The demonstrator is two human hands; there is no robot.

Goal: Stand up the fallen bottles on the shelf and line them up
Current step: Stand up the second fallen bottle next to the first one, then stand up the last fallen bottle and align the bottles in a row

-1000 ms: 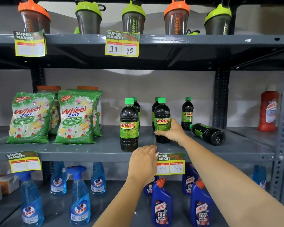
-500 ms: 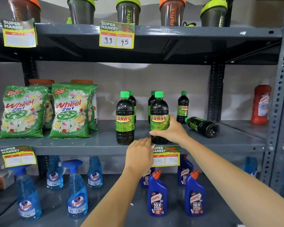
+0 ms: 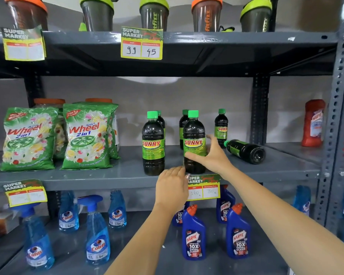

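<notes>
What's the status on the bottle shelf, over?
Right hand open beside front Sunny bottle. Left hand open at shelf edge. One fallen bottle still lying down. Nothing blocking it.

Grey metal shelving (perforated upright at right), pale grey wall behind, soft even light.

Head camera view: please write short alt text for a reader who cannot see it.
On a grey shop shelf, the right hand opens around an upright Sunny bottle at the front edge; the left hand rests just below it. Another Sunny bottle lies on its side to the right.
</notes>
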